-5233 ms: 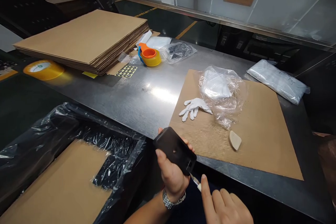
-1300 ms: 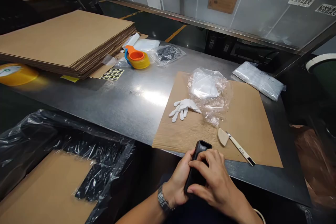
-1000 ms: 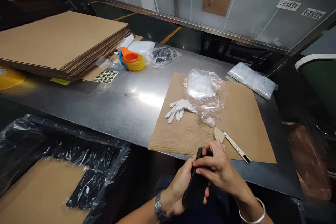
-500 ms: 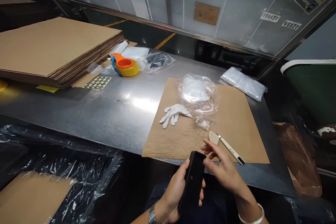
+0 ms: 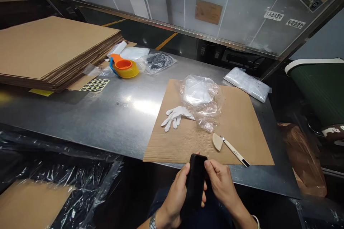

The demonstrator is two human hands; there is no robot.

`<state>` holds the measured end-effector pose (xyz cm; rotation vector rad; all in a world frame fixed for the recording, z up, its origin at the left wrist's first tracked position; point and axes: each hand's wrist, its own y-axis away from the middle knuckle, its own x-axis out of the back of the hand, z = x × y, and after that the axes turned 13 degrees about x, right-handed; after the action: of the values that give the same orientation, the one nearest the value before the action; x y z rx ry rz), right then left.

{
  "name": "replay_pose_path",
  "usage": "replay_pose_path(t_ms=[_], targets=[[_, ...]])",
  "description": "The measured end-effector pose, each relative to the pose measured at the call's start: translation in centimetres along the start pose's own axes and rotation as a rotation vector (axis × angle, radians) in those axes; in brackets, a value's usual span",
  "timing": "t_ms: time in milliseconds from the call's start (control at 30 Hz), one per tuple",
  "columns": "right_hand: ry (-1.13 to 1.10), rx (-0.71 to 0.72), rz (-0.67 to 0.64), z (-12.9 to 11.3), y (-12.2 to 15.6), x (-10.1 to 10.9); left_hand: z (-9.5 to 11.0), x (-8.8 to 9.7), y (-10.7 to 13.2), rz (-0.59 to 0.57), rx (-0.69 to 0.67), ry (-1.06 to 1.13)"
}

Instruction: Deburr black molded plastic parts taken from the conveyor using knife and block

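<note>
Holding a black case [image 5: 195,182] upright in front of the body, just below the near edge of the steel table [image 5: 107,114], are both of the person's hands; the left hand [image 5: 176,196] wraps the case from its left side, thumb along the near edge and fingers curled behind and clamped on it; the right hand [image 5: 220,186] meets the case at its upper right, thumb and forefinger pinched against the top edge, the remaining fingers bent together beneath. The case is narrow, dark and matt, seen nearly edge-on, clear of the table surface.

On the table just beyond the hands lies a cardboard sheet [image 5: 247,125]; on it, near its front edge, rest a small pale wedge [image 5: 216,141] and, touching it at the tip, a slim white knife [image 5: 235,153] marked with lettering; further back lie a white glove [image 5: 176,116] and, beside it, a crumpled clear plastic bag [image 5: 201,100]. At the table's far right corner lies a sealed white packet [image 5: 247,84]; at far left stands a stack of cardboard sheets [image 5: 53,46], with an orange and yellow tape dispenser [image 5: 123,67] and a sheet of round black stickers [image 5: 94,85] near it. Black plastic film [image 5: 67,171] covers the area at lower left.
</note>
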<state>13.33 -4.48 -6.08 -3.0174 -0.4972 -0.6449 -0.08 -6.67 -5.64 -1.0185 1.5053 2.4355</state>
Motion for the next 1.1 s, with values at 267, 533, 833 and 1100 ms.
replay_pose_path(t_ms=[267, 533, 833, 1100], targets=[[-0.408, 0.032, -0.284, -0.9, 1.7, -0.6, 1.3, 0.0, -0.8, 0.088, -0.014, 0.159], [-0.756, -0.133, -0.255, 0.5, 0.5, 0.4, 3.1, 0.8, -1.5, -0.162, 0.136, 0.196], [-0.212, -0.011, -0.152, 1.4, -4.0, 2.4, 4.3, 0.9, -3.1, 0.109, -0.095, 0.046], [0.47, 0.265, 0.181, 3.1, -18.9, 6.9, 4.9, 0.5, -8.4, 0.369, -0.645, -0.533]])
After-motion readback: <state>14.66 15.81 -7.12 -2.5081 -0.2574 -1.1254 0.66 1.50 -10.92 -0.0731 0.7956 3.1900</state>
